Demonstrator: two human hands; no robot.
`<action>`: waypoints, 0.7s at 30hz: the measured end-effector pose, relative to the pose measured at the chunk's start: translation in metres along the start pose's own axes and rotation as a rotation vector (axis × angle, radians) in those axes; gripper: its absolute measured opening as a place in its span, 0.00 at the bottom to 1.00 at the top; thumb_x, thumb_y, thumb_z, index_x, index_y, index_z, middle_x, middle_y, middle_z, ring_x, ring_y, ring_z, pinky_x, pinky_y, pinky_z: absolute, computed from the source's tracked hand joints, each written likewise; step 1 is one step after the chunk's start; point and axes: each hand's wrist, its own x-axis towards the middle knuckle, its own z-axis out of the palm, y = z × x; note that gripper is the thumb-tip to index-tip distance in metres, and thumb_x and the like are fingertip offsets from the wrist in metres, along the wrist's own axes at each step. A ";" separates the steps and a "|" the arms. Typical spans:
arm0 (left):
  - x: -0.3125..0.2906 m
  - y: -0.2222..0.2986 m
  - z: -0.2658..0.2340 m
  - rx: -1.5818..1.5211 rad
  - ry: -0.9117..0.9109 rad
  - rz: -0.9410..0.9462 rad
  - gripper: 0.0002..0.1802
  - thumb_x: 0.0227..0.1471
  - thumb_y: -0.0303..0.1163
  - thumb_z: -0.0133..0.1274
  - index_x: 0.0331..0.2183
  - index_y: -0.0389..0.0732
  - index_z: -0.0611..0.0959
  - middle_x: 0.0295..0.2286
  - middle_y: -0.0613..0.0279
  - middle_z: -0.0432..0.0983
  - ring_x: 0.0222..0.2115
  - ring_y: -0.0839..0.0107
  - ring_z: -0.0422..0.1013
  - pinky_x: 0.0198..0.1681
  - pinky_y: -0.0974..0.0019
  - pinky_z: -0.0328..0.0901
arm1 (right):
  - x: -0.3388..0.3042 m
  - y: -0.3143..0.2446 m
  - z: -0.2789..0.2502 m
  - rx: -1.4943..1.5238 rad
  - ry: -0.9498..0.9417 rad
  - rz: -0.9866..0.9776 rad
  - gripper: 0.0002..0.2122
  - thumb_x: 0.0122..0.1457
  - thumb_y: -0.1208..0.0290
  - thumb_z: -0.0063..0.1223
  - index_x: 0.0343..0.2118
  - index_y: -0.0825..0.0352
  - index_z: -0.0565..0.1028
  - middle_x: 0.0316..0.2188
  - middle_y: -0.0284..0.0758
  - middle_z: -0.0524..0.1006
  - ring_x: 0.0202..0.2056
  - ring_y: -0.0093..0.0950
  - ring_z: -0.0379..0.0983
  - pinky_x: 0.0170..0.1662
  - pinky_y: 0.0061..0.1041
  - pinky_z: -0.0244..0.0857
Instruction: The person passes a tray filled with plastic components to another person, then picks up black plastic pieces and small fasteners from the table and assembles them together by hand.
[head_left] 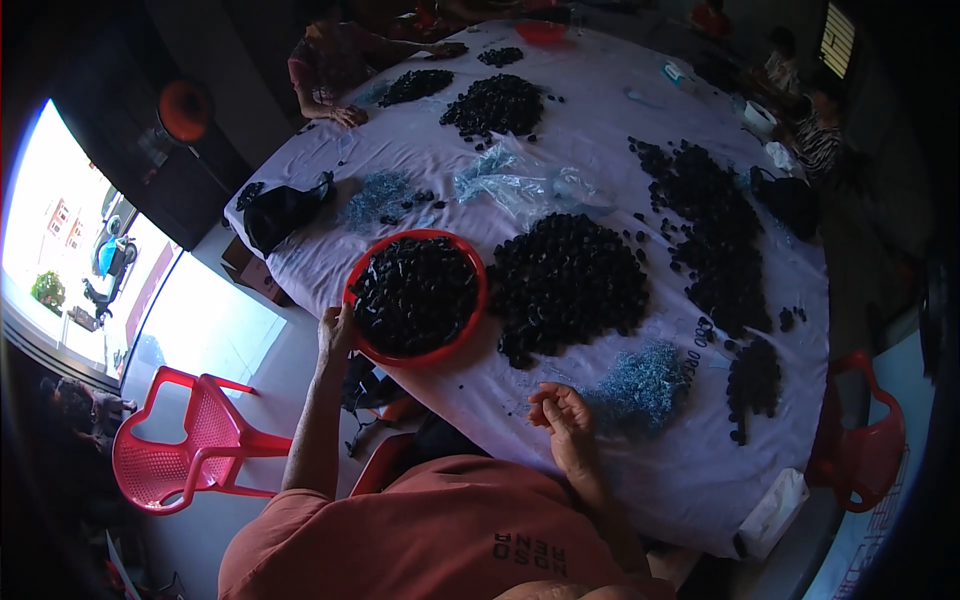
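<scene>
My left hand [338, 325] grips the left rim of a round red basin [484, 290], thumb and fingers at its edge. Small dark, rounded pieces [415, 295] fill the basin, which sits near the table's front left edge. Just right of it lies a large heap of similar black pieces [565, 280] on the cloth. My right hand [565, 415] is above the front edge with its fingers curled together; whatever it may hold is too small to make out. Beside it is a loose pile of thin bluish bits [645, 385].
A pale cloth [600, 110] covers the table. More black heaps [710, 230] lie right and far, with crumpled clear plastic [530, 185] mid-table. Other people [335, 70] sit around it. Red plastic chairs [205, 440] stand at left and right, and a black bag [285, 215] lies far left.
</scene>
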 end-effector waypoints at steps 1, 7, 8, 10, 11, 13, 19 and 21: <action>0.002 -0.003 -0.005 -0.020 -0.032 -0.011 0.26 0.57 0.52 0.48 0.36 0.34 0.77 0.23 0.62 0.74 0.20 0.74 0.70 0.21 0.69 0.65 | 0.000 0.001 0.001 0.001 -0.004 0.005 0.10 0.64 0.76 0.49 0.47 0.67 0.71 0.38 0.35 0.78 0.33 0.20 0.75 0.40 0.21 0.71; -0.011 0.017 -0.009 -0.057 -0.127 -0.064 0.26 0.56 0.55 0.47 0.30 0.37 0.74 0.18 0.63 0.71 0.14 0.74 0.66 0.15 0.70 0.60 | 0.001 0.000 0.001 0.013 0.005 0.015 0.10 0.63 0.74 0.50 0.47 0.66 0.72 0.38 0.35 0.78 0.33 0.20 0.75 0.40 0.21 0.71; -0.011 0.017 -0.010 -0.045 -0.136 -0.063 0.25 0.56 0.54 0.47 0.30 0.38 0.74 0.17 0.63 0.71 0.13 0.74 0.66 0.14 0.70 0.59 | 0.001 -0.001 0.002 0.010 0.001 0.019 0.10 0.63 0.74 0.50 0.47 0.66 0.72 0.38 0.35 0.78 0.34 0.20 0.75 0.40 0.21 0.71; -0.013 0.016 -0.008 -0.056 -0.146 -0.059 0.25 0.57 0.54 0.47 0.30 0.38 0.74 0.17 0.63 0.70 0.13 0.74 0.65 0.14 0.70 0.58 | 0.001 -0.001 0.001 0.006 0.005 0.019 0.10 0.63 0.74 0.50 0.47 0.66 0.72 0.38 0.35 0.78 0.34 0.20 0.75 0.40 0.21 0.71; -0.014 0.015 -0.007 -0.065 -0.154 -0.055 0.25 0.57 0.53 0.46 0.30 0.38 0.74 0.17 0.63 0.70 0.13 0.74 0.65 0.14 0.71 0.58 | 0.001 0.000 0.000 0.018 0.008 0.022 0.10 0.63 0.74 0.51 0.47 0.66 0.72 0.38 0.35 0.78 0.34 0.20 0.75 0.40 0.21 0.71; -0.013 0.011 -0.007 -0.080 -0.149 -0.050 0.24 0.58 0.52 0.45 0.29 0.39 0.74 0.16 0.64 0.70 0.12 0.75 0.65 0.14 0.71 0.58 | 0.001 0.000 0.001 0.031 0.007 0.025 0.10 0.63 0.74 0.51 0.47 0.66 0.72 0.38 0.35 0.78 0.34 0.20 0.75 0.40 0.21 0.71; -0.009 0.006 -0.012 -0.121 -0.215 -0.016 0.23 0.59 0.51 0.44 0.27 0.41 0.75 0.15 0.66 0.69 0.11 0.75 0.65 0.13 0.71 0.59 | 0.001 0.000 0.000 0.026 -0.001 0.021 0.10 0.64 0.77 0.47 0.48 0.67 0.72 0.38 0.36 0.78 0.34 0.21 0.75 0.41 0.23 0.72; -0.008 0.006 -0.011 -0.126 -0.231 -0.022 0.23 0.59 0.52 0.44 0.26 0.41 0.75 0.14 0.66 0.69 0.11 0.75 0.65 0.14 0.72 0.59 | 0.001 0.000 -0.001 0.036 -0.011 0.018 0.10 0.64 0.77 0.47 0.48 0.67 0.71 0.38 0.36 0.78 0.33 0.22 0.75 0.41 0.23 0.72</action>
